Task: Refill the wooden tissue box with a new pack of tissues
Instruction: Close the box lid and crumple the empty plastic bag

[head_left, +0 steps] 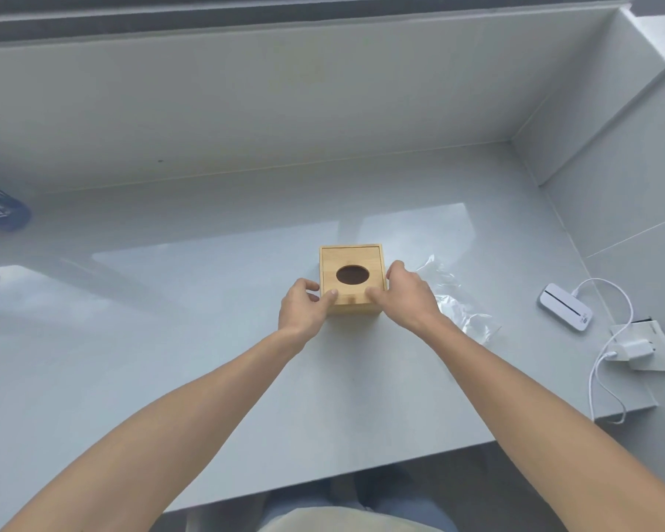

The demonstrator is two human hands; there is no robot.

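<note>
Both hands (358,305) gripping wooden tissue box (352,278), btwn them

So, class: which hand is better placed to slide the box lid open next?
Probably the right hand: its thumb rests on the lid of the box, while the left hand grips the box's side, steadying it.

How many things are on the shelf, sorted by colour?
Wooden brown: 1, the tissue box, held by the left hand and right hand
Clear: 1, the plastic wrapper
Blue: 1, the packet
White: 3, the small device, cable, charger plug
Total: 6
</note>
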